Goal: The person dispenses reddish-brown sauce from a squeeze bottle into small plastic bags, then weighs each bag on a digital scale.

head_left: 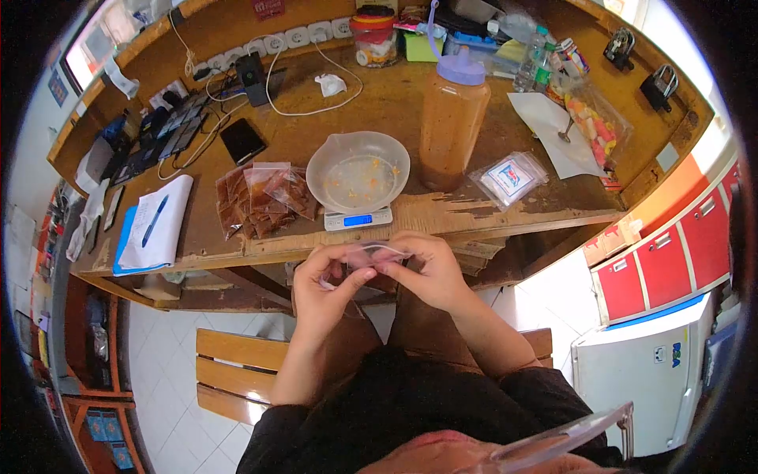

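Observation:
A small clear plastic bag (368,254) is pinched between the fingertips of both hands, just in front of the desk edge. My left hand (325,280) is closed on its left side, and my right hand (429,271) on its right side. Right beyond the hands stands a digital scale (379,219) with a lit blue display. On it rests a translucent bowl (324,175) with orange-brown crumbs inside. Left of the scale lies a pile of small bags filled with reddish-brown powder (260,207). A pack of clear bags (509,180) lies to the right.
Behind the pack stands a tall bottle of brown contents (452,118) with a lilac lid. A notebook with a pen (158,221), a black phone (242,141) and white cables are on the left. A bag of colourful pieces (591,126) lies at the far right.

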Demonstrator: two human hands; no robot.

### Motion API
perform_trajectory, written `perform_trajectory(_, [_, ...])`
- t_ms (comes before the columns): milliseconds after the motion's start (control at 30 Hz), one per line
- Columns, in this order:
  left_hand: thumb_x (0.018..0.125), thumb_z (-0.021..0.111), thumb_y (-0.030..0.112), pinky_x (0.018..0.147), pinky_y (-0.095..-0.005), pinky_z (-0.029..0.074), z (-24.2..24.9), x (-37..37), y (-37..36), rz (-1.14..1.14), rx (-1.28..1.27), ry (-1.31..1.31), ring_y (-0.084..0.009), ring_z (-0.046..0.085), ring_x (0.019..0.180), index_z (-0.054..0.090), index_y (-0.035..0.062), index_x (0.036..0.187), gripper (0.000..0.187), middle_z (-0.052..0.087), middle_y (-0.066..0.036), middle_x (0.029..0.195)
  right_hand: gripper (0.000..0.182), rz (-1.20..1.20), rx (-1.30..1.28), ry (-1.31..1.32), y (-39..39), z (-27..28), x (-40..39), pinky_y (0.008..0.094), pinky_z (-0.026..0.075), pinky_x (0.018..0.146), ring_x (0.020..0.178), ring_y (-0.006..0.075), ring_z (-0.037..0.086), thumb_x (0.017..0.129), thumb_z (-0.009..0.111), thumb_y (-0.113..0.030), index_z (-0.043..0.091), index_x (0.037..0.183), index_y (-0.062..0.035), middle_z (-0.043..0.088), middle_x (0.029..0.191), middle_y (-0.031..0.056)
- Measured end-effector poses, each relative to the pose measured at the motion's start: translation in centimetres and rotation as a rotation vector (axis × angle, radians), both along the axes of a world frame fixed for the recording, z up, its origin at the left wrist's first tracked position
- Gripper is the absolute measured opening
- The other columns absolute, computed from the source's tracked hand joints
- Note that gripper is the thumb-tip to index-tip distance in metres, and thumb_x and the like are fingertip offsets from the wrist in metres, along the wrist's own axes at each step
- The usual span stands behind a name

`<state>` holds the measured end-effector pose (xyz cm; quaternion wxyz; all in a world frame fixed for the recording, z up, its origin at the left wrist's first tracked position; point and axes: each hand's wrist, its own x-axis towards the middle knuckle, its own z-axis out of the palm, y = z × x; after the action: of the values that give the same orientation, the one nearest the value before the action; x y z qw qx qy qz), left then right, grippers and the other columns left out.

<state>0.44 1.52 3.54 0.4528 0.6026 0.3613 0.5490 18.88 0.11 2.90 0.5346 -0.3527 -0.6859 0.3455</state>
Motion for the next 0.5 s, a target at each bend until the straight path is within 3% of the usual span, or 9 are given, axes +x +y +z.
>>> perform_trajectory(67, [0.074, 0.077, 0.011, 0.058, -0.0216, 0.037, 0.0, -0.4, 0.3, -0.067, 0.090, 0.228, -0.0077, 0.050, 0.065, 0.070, 0.0025, 0.085, 0.015, 0.061, -0.001, 0.073, 0.017, 0.024, -0.063, 0.098, -0.2, -0.2, -0.3, 0.0262, 0.049, 0.073, 0.081, 0.0127, 0.060, 0.085, 0.066, -0.007, 0.065, 0.100, 0.0006, 0.063, 0.091, 0.0069])
perform_trajectory(200, [0.077, 0.074, 0.010, 0.061, -0.0223, 0.039, -0.3, -0.7, -0.1, -0.070, 0.094, 0.239, -0.0096, 0.053, 0.068, 0.071, 0.0020, 0.088, 0.013, 0.062, -0.002, 0.073, 0.015, 0.049, -0.187, 0.237, -0.8, 0.3, -0.5, 0.0228, 0.047, 0.072, 0.080, 0.0107, 0.059, 0.091, 0.057, -0.006, 0.064, 0.100, 0.0036, 0.064, 0.090, 0.0079])
perform_trajectory(300, [0.080, 0.070, 0.008, 0.062, -0.0234, 0.041, -0.8, -0.7, -0.1, -0.110, -0.017, 0.050, -0.0107, 0.054, 0.068, 0.070, 0.0017, 0.085, 0.008, 0.063, -0.003, 0.073, 0.018, 0.047, -0.260, 0.269, -1.4, 1.1, -0.7, 0.0230, 0.048, 0.069, 0.076, 0.0099, 0.058, 0.094, 0.053, -0.007, 0.064, 0.100, 0.0042, 0.064, 0.085, 0.0075])
perform_trajectory(367, [0.083, 0.065, 0.007, 0.062, -0.0257, 0.042, 0.0, -0.6, -0.4, -0.016, 0.081, 0.133, -0.0121, 0.055, 0.067, 0.068, 0.0012, 0.081, 0.007, 0.064, -0.003, 0.071, 0.018, 0.060, -0.285, 0.259, -1.5, 0.9, -0.6, 0.0232, 0.048, 0.068, 0.075, 0.0095, 0.058, 0.094, 0.053, -0.008, 0.064, 0.101, 0.0042, 0.064, 0.084, 0.0076])
perform_trajectory(500, [0.083, 0.063, 0.006, 0.060, -0.0279, 0.043, 0.8, -1.1, -0.5, -0.097, 0.164, 0.130, -0.0151, 0.055, 0.065, 0.066, 0.0011, 0.078, 0.007, 0.064, -0.005, 0.068, 0.018, 0.081, -0.256, 0.131, -1.5, 0.5, 0.0, 0.0236, 0.049, 0.067, 0.074, 0.0089, 0.058, 0.094, 0.053, -0.007, 0.065, 0.099, 0.0048, 0.064, 0.082, 0.0082])
